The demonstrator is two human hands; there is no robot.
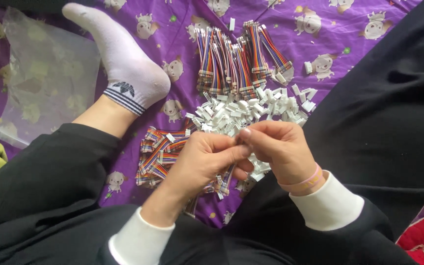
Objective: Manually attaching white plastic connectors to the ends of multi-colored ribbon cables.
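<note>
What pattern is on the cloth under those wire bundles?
The cloth is purple, printed with small cartoon puppies; the head view shows it best, beneath the wire bundles.

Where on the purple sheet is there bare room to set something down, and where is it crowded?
Bare sheet shows between the socked foot and the upper ribbon-cable bundles, and at top right beyond those bundles. Crowded: the white connector pile, the lower cable pile, and under the left hand and right hand.

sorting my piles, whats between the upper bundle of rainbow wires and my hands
The heap of small white connectors lies between the rainbow wires and both hands, in the head view.
</note>
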